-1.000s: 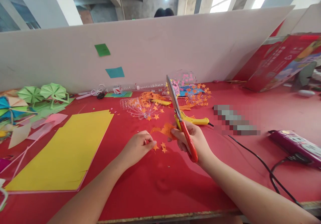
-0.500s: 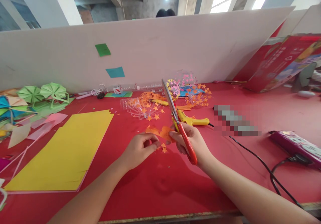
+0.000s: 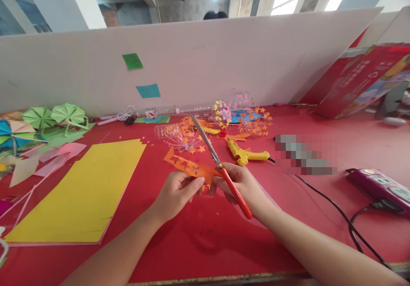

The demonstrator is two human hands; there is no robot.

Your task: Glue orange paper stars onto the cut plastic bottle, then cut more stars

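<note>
A strip of orange paper (image 3: 183, 163) with star-shaped holes is pinched between the thumb and fingers of my left hand (image 3: 179, 194). My right hand (image 3: 241, 187) grips scissors (image 3: 233, 190) with red handles, their blades pointing up and away to the left. The fingertips of that same hand also touch the right end of the orange paper. Small orange stars (image 3: 204, 188) show under the paper between the hands, partly covered. Just beyond my right hand lies a yellow glue gun (image 3: 248, 154).
Yellow paper sheets (image 3: 77, 192) lie at left, with green paper umbrellas (image 3: 68, 116) behind them. Clear plastic strips with stars (image 3: 182, 137) rest at the back middle. A purple power strip (image 3: 381, 190) and black cable (image 3: 323, 194) are at right, near a red box (image 3: 361, 81).
My left hand has closed on the orange paper, which is now spread out to the left. The scissors have tilted further left in my right hand.
</note>
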